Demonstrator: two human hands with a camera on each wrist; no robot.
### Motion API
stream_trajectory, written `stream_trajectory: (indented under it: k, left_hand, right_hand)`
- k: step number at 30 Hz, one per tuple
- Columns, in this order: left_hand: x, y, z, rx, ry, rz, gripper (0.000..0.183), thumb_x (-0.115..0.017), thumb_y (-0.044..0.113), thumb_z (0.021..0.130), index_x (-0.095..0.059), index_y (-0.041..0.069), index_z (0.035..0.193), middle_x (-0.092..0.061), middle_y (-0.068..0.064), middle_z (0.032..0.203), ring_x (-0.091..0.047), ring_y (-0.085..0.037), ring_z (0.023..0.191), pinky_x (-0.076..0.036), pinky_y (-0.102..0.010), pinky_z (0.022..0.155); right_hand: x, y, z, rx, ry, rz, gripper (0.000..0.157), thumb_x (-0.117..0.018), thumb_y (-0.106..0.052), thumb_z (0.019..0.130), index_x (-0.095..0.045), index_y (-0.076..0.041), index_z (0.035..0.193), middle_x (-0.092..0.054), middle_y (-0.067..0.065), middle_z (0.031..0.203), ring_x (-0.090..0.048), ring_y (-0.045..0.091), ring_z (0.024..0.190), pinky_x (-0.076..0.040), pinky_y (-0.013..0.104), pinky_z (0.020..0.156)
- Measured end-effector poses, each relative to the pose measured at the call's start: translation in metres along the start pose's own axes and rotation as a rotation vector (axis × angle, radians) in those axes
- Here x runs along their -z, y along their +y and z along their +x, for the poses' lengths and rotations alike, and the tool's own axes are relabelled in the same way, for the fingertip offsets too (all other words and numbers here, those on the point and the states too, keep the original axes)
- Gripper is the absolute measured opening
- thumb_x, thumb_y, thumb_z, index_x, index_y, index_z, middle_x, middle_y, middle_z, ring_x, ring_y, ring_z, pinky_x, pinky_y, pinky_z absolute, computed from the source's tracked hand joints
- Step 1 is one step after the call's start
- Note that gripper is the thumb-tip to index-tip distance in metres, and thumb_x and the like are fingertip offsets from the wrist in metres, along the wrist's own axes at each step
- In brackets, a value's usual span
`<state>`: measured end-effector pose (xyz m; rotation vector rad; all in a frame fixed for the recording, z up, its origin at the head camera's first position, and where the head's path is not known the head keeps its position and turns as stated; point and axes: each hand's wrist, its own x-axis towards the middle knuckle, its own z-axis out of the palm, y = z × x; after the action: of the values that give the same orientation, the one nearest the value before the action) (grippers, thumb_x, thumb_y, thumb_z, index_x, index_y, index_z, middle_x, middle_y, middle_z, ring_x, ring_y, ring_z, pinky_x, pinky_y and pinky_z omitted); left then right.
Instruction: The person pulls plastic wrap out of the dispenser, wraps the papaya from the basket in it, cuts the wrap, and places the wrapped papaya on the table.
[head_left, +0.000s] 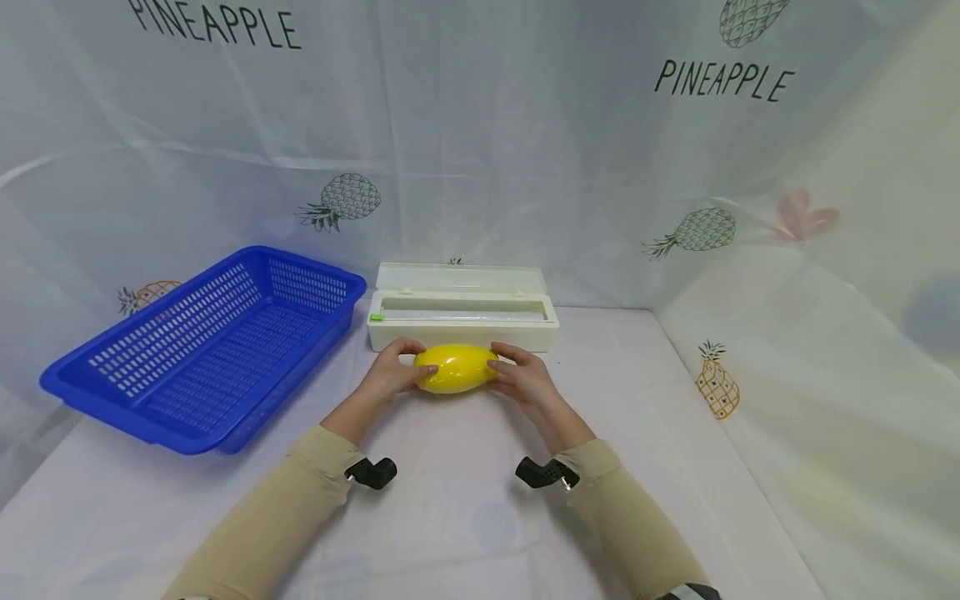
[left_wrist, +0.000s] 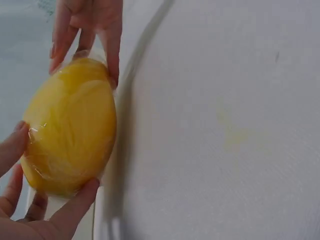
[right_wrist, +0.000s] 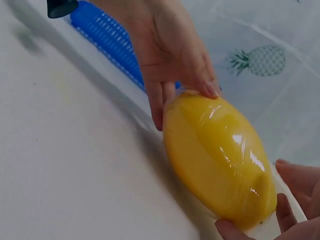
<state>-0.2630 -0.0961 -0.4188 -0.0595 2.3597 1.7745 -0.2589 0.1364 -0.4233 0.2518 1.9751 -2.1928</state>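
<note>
A smooth yellow oval fruit, apparently a melon [head_left: 456,368], is covered in clear cling film that wrinkles and shines in both wrist views. My left hand [head_left: 388,371] grips its left end, thumb on the near side and fingers round the far side. At the opposite end my right hand [head_left: 528,382] holds it the same way. Film bunches by the right fingers in the left wrist view, at the top of the melon [left_wrist: 72,127]. Just behind stands a white cling film dispenser [head_left: 463,335], its lid [head_left: 461,277] raised and a film roll [head_left: 463,316] inside.
A blue perforated plastic basket [head_left: 300,379] stands at the left, tilted in view. White cloth covers the table [head_left: 450,533]. Pineapple-printed curtains [head_left: 510,150] hang behind and along the right side.
</note>
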Motion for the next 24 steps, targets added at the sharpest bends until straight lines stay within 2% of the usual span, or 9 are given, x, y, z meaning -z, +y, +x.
stream_trajectory:
  k: [4, 7, 11, 15, 19, 24]
  left_hand:
    - [0.001, -0.001, 0.004, -0.040, -0.006, 0.064, 0.044, -0.077, 0.008, 0.084, -0.055, 0.007, 0.122, -0.050, -0.015, 0.132, -0.055, -0.031, 0.100, -0.054, -0.031, 0.074]
    - [0.003, -0.002, 0.007, -0.070, -0.034, 0.069, 0.048, -0.077, 0.006, 0.083, -0.054, 0.008, 0.125, -0.048, -0.016, 0.134, -0.057, -0.035, 0.108, -0.054, -0.035, 0.084]
    - [0.006, -0.004, 0.010, -0.074, -0.060, 0.042, 0.057, -0.078, 0.003, 0.082, -0.052, 0.009, 0.132, -0.043, -0.016, 0.142, -0.052, -0.038, 0.122, -0.047, -0.045, 0.098]
    - [0.007, -0.005, 0.012, -0.055, -0.060, 0.030, 0.062, -0.079, 0.002, 0.080, -0.053, 0.013, 0.135, -0.040, -0.014, 0.147, -0.045, -0.037, 0.130, -0.042, -0.047, 0.103]
    - [0.006, -0.007, 0.014, -0.074, -0.079, 0.037, 0.066, -0.079, 0.002, 0.079, -0.052, 0.012, 0.138, -0.039, -0.015, 0.149, -0.041, -0.037, 0.133, -0.038, -0.048, 0.106]
    - [0.005, -0.012, 0.018, -0.113, -0.118, 0.050, 0.068, -0.078, 0.001, 0.080, -0.049, 0.008, 0.141, -0.042, -0.015, 0.147, -0.039, -0.036, 0.133, -0.032, -0.048, 0.111]
  right_hand:
    - [-0.002, 0.003, 0.004, 0.000, 0.022, -0.005, 0.042, -0.067, 0.001, 0.089, -0.060, -0.005, 0.131, -0.050, 0.013, 0.118, -0.062, 0.021, 0.084, -0.053, 0.041, 0.089]
    - [0.000, 0.006, 0.008, 0.015, 0.018, -0.023, 0.043, -0.069, 0.002, 0.088, -0.061, -0.004, 0.129, -0.047, 0.013, 0.108, -0.059, 0.021, 0.088, -0.053, 0.037, 0.089]
    - [0.003, 0.009, 0.013, 0.051, -0.025, -0.050, 0.044, -0.069, 0.004, 0.087, -0.060, -0.002, 0.129, -0.050, 0.016, 0.122, -0.058, 0.024, 0.097, -0.054, 0.033, 0.088]
    - [0.007, 0.011, 0.018, 0.062, -0.086, -0.096, 0.047, -0.068, 0.004, 0.087, -0.059, -0.005, 0.132, -0.048, 0.019, 0.136, -0.059, 0.026, 0.104, -0.053, 0.035, 0.089]
    - [0.012, 0.014, 0.022, 0.078, -0.136, -0.157, 0.050, -0.068, 0.005, 0.087, -0.058, -0.007, 0.134, -0.046, 0.020, 0.138, -0.059, 0.027, 0.106, -0.053, 0.036, 0.090]
    - [0.016, 0.017, 0.024, 0.091, -0.142, -0.243, 0.052, -0.072, 0.002, 0.085, -0.060, -0.010, 0.133, -0.050, 0.015, 0.135, -0.057, 0.027, 0.111, -0.053, 0.033, 0.088]
